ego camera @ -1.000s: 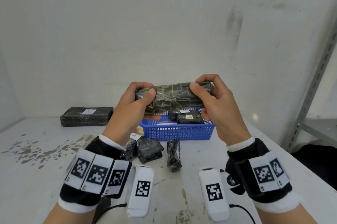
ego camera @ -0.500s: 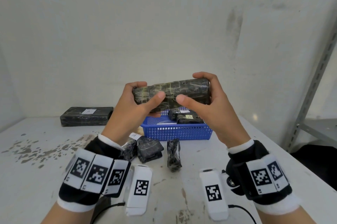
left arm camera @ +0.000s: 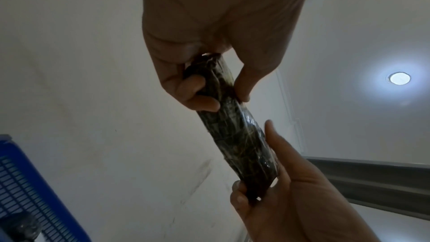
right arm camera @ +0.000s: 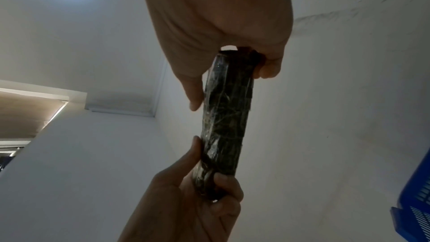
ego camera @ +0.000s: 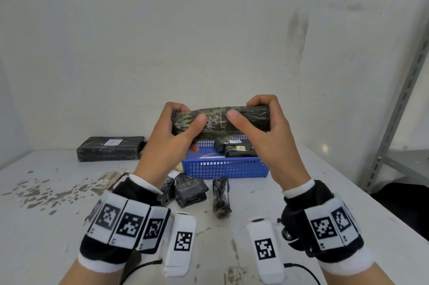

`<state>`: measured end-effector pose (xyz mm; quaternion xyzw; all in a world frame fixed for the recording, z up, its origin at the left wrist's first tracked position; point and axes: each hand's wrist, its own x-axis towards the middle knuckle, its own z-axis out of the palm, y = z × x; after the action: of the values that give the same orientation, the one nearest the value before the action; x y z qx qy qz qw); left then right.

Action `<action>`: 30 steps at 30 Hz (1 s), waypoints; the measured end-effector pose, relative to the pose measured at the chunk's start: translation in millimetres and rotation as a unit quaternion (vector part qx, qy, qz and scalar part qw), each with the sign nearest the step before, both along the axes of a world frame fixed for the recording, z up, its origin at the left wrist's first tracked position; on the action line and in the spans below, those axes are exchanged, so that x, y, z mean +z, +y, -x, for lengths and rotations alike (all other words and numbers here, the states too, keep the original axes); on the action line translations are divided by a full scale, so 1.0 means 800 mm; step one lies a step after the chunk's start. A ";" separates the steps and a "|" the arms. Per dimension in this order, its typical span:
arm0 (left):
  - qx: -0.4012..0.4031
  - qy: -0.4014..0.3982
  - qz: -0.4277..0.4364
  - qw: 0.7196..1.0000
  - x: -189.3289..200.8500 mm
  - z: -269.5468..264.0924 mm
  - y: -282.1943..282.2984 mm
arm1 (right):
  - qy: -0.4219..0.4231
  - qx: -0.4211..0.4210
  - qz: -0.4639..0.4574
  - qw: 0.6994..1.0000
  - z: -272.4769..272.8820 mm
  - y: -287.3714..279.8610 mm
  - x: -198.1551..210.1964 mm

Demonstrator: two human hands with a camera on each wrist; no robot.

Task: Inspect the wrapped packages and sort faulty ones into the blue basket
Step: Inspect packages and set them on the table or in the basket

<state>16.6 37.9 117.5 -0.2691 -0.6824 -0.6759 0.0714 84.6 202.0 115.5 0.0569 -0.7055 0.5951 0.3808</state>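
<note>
Two hands: long dark film-wrapped pkg point(ego camera: 220, 122) gripped at ends, left hand point(ego camera: 171, 140), right hand point(ego camera: 267, 138), above blue mesh plastic basket point(ego camera: 225, 168). Judged stiff, light, film slick; best held by ends.

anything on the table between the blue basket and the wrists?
Yes. In the head view, three small dark wrapped packages lie on the white table, in front of the blue basket, below the long package both hands hold.
</note>
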 end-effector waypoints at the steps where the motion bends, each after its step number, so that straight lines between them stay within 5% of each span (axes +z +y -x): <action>1: -0.008 -0.005 -0.014 1.000 0.000 0.000 0.000 | 0.002 -0.006 0.002 1.000 0.001 0.001 0.000; 11: -0.051 -0.027 -0.117 0.991 -0.002 0.009 -0.001 | -0.034 -0.013 0.030 0.999 0.001 0.012 -0.001; 30: 0.032 -0.015 -0.069 0.997 -0.003 -0.004 0.001 | -0.004 -0.013 0.006 1.000 -0.002 0.001 -0.005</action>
<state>19.5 38.8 115.2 -0.2311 -0.6434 -0.7228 0.1007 85.9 202.8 111.5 0.0425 -0.7042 0.5945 0.3858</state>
